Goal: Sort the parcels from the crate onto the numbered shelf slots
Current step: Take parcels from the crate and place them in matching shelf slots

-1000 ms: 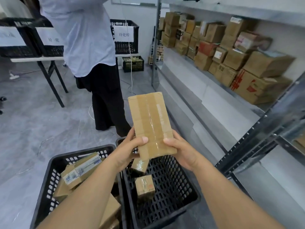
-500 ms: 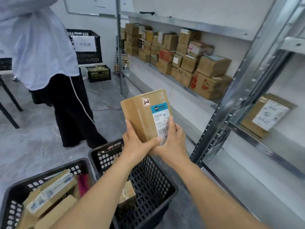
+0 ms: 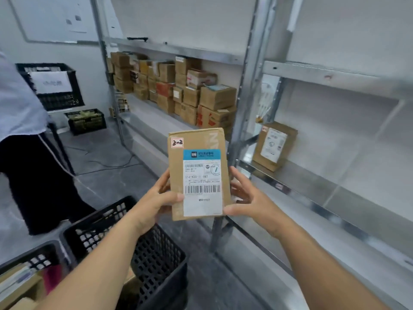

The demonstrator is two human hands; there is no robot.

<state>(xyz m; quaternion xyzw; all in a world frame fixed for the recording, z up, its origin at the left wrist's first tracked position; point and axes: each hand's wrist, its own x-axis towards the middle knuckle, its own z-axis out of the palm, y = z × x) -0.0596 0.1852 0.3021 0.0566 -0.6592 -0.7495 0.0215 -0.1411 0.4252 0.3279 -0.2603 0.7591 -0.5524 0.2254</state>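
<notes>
Above the crate, facing the shelf, both the left hand and right hand grip one labelled parcel by its side edges, unshelved; stacked parcels occupy the far bay, and unsorted parcels wait in the neighbouring crate.

The brown cardboard parcel with a blue-and-white label, gripped by left hand and right hand, hangs before the grey metal upright post. Right of the post the grey metal shelf board lies open, but for one white-labelled brown cardboard box at its left end. Left of it, stacked brown cardboard boxes crowd the back. A black perforated plastic crate sits beneath.
</notes>
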